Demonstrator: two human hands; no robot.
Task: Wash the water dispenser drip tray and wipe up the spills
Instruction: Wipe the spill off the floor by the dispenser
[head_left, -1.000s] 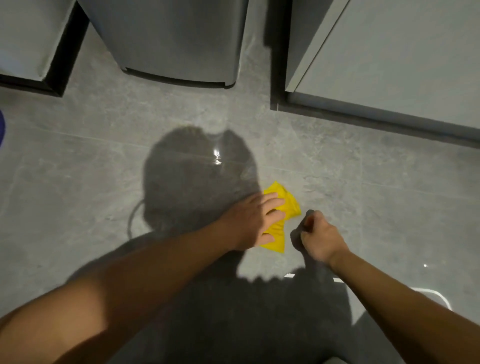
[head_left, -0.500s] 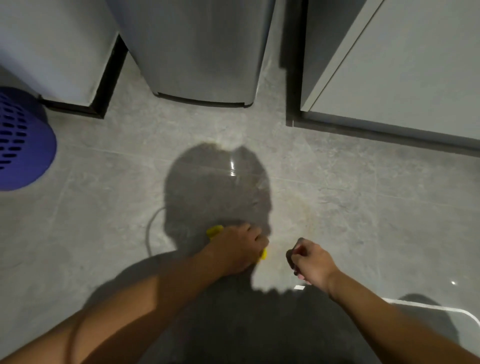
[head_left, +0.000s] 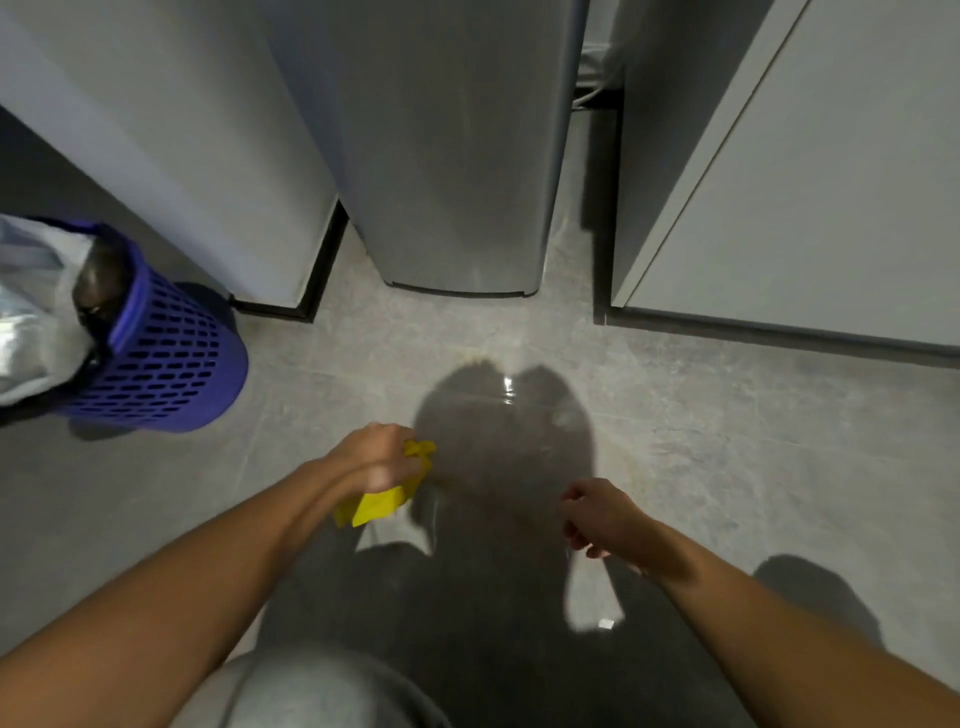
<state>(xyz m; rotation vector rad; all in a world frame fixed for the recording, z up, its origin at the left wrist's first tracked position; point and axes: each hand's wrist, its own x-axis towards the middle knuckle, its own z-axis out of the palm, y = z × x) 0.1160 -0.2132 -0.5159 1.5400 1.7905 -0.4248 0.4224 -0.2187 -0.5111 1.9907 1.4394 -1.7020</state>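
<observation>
My left hand (head_left: 376, 457) grips a crumpled yellow cloth (head_left: 382, 501), which hangs from under the fingers above the grey tiled floor (head_left: 727, 441). A wet glint (head_left: 508, 389) shows on the floor just ahead of my hands, inside my shadow. My right hand (head_left: 597, 514) hovers to the right of the cloth with its fingers loosely curled and nothing in it. The grey water dispenser body (head_left: 457, 156) stands straight ahead on the floor. No drip tray is visible.
A purple slotted basket (head_left: 166, 358) lined with a white bag stands at the left. Grey cabinets flank the dispenser, one on the left (head_left: 182, 156) and one on the right (head_left: 805, 182). My knee (head_left: 311, 691) fills the bottom edge.
My left hand has drawn the yellow cloth left and back across the floor, then bunched and lifted it. The view has tilted up, bringing the basket into sight. My right hand stays beside it.
</observation>
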